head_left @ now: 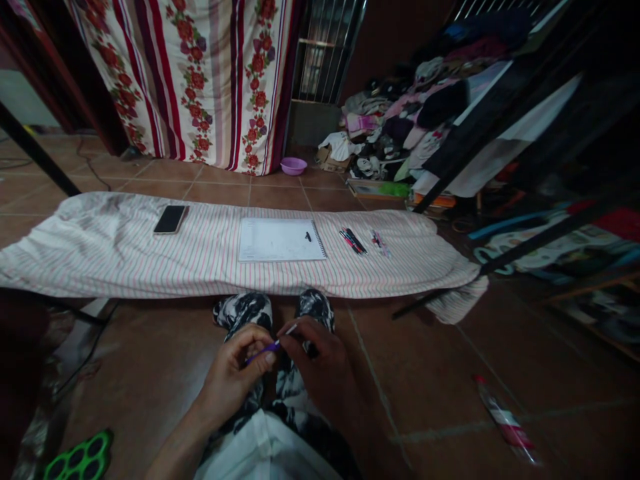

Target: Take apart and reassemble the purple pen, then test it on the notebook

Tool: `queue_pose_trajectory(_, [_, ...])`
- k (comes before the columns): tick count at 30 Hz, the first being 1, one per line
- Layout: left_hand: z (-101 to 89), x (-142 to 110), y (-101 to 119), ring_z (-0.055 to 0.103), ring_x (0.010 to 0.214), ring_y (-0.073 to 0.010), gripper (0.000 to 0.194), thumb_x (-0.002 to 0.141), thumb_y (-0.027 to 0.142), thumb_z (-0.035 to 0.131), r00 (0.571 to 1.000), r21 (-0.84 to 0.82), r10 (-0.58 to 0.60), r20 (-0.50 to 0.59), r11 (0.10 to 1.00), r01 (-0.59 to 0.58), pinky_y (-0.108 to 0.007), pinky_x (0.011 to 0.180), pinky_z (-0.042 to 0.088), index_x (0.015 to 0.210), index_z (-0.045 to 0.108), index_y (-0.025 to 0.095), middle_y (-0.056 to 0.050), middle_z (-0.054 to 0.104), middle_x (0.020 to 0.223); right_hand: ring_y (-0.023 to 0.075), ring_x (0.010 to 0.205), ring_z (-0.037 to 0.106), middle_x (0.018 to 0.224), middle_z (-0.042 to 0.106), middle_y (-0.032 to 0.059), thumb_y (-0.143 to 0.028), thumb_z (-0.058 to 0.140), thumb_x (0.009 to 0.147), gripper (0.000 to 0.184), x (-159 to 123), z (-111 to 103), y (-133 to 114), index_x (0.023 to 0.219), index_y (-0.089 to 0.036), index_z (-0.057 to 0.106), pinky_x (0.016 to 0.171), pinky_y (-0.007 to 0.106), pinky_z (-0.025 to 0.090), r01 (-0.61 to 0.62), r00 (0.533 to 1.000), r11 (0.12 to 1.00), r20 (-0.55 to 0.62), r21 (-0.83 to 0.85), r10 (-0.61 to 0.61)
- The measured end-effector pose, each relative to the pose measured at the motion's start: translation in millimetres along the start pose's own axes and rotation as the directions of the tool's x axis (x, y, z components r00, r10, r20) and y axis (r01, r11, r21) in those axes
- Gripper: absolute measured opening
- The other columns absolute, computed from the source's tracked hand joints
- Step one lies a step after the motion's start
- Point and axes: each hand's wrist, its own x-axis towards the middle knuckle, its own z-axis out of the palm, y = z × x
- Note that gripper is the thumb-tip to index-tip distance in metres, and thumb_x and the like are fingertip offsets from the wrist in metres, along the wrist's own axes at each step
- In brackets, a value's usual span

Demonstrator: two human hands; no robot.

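My left hand (235, 373) and my right hand (315, 363) meet over my lap, both pinching a thin purple pen (270, 346) between fingertips. The pen's light end pokes up by my right fingers. Ahead, a striped ironing board (125, 260) carries an open spiral notebook (280, 239) with a small black cap on it. Also lying on it are several pens (353, 241) and a dark phone (170, 219).
A tiled floor lies around me. A plastic wrapper (506, 420) lies on the floor at right. A green holed tray (80, 459) sits at lower left. A floral curtain (210, 73), a purple bowl (293, 165) and a heap of clothes (400, 120) stand behind.
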Motion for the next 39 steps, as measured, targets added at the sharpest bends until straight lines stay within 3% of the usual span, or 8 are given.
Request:
queue_pose_trajectory(17, [-0.4,-1,1,0.052,0.065,-0.0132,0.018,0.081,0.032,0.056,1.000,0.037,-0.004,-0.001,0.999,0.004,-0.023,0.060,0.040,0.076,0.064,0.016,-0.001,0.055,0.070,0.0123,0.072,0.059,0.074,0.063,-0.0008,-0.018,0.052,0.082,0.011,0,-1,0,0.075,-0.020,0.060,0.071,0.022,0.044,-0.007,0.991,1.000,-0.134,0.012,0.009])
queue_pose_trajectory(26, [1.0,0,2,0.050,0.060,-0.0129,0.032,0.084,0.042,0.050,0.999,0.028,-0.013,0.034,1.000,0.012,-0.022,0.056,0.039,0.075,0.065,0.014,-0.002,0.055,0.067,0.0134,0.069,0.061,0.076,0.065,0.0006,-0.018,0.049,0.082,0.013,1,-15,-8,0.078,-0.021,0.061,0.065,0.022,0.047,-0.002,0.994,1.000,-0.106,0.000,0.002])
queue_pose_trajectory(34, [1.5,-2,4,0.050,0.060,-0.0130,0.033,0.086,0.041,0.047,0.997,0.042,-0.001,0.078,0.999,-0.002,-0.023,0.056,0.039,0.076,0.064,0.015,-0.002,0.055,0.068,0.0128,0.069,0.060,0.076,0.065,0.0003,-0.020,0.048,0.083,0.013,-1,-13,-10,0.079,-0.021,0.061,0.065,0.022,0.046,-0.057,0.994,0.996,-0.088,0.067,0.063])
queue_pose_trajectory(39, [0.6,-1,3,0.049,0.063,-0.0132,0.033,0.087,0.038,0.046,0.995,0.078,0.026,0.093,0.996,-0.033,-0.023,0.058,0.039,0.073,0.063,0.015,-0.002,0.054,0.070,0.0132,0.071,0.059,0.076,0.064,0.0003,-0.020,0.049,0.082,0.013,-2,-7,-7,0.078,-0.021,0.061,0.068,0.023,0.046,-0.024,0.990,0.996,-0.136,0.080,0.035])
